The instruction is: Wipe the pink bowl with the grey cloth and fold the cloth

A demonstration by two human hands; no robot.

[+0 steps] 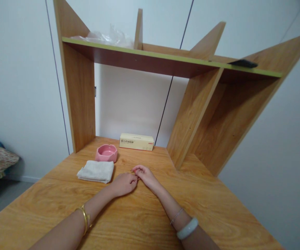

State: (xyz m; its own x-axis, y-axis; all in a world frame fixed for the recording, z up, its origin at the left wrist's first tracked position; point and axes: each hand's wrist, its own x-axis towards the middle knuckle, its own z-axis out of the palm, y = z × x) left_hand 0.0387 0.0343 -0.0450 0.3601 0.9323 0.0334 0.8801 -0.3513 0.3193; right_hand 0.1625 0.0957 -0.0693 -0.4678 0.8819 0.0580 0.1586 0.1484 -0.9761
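Note:
Near the middle of the wooden desk, my left hand (124, 184) and my right hand (145, 175) meet at the fingertips. The left fingers are curled inward, with the thumb pressed against them. My right hand has its fingers pinched together just above and beside the left one. A small reddish spot shows at the right fingertips; whether it is a nail or a held thing is unclear. A folded pale grey cloth (96, 171) lies just left of my left hand. Behind the cloth stands a pink ashtray-like bowl (106, 153) with a notched rim.
A long cream box (136, 142) with printed lettering stands at the back of the desk (129, 222). A wooden shelf unit (82, 100) frames the rear and right. On its upper board lie a clear plastic bag (110, 37) and a dark flat object (244, 63).

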